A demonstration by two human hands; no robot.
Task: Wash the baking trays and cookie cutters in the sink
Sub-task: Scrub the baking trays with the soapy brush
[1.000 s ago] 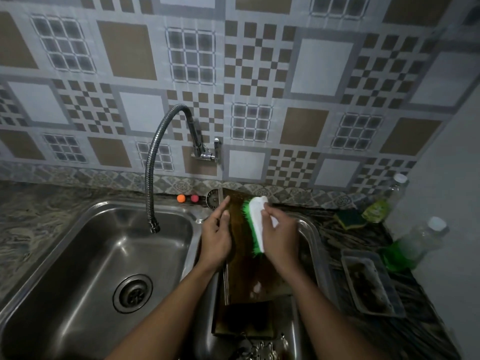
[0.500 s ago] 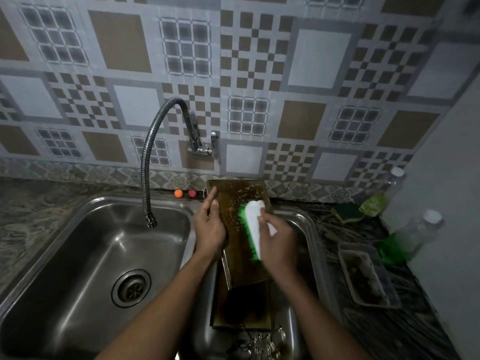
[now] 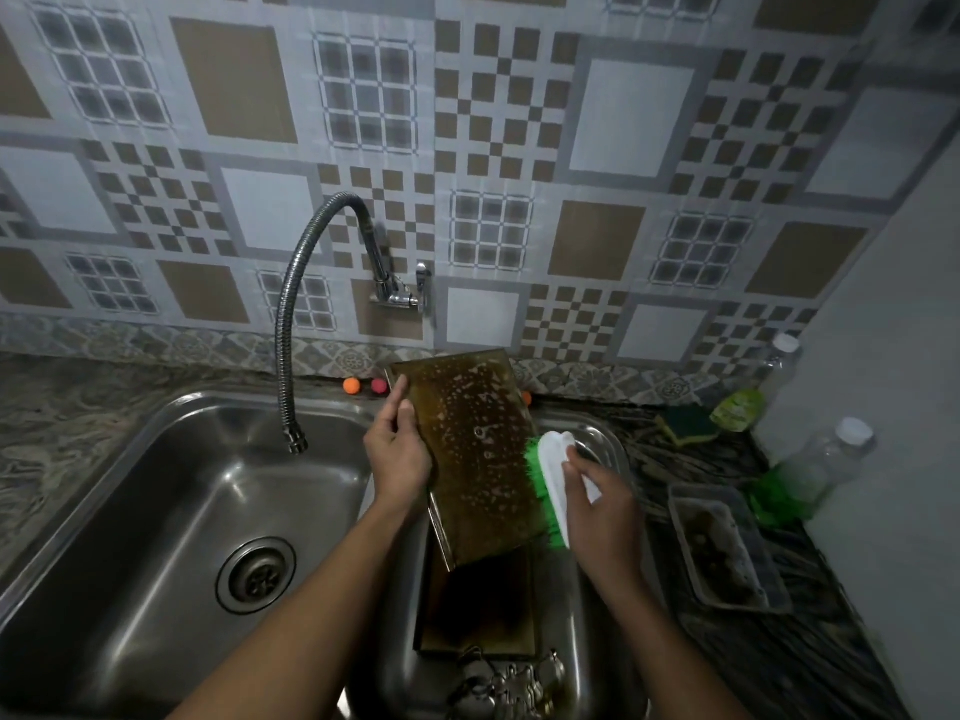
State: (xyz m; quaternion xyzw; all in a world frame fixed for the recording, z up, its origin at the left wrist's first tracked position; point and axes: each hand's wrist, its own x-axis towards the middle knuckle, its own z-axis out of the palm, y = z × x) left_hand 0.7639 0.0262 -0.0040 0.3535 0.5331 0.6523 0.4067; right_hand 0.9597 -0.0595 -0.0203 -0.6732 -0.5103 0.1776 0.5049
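Baking tray (image 3: 478, 449), soap-speckled, leans tilted over the right sink basin (image 3: 615, 449), left hand (image 3: 397, 454) gripping its left edge, right hand (image 3: 605, 511) clasping a green-bristled brush (image 3: 550, 475) at its right edge. A second tray (image 3: 478, 610) lies beneath; cookie cutters (image 3: 509, 683) sit nearer.

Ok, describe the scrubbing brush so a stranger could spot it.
At the steel sink, a brown baking tray is tilted over the right basin. The right hand grips the brush at its right edge. Only it has a white back and green bristles.
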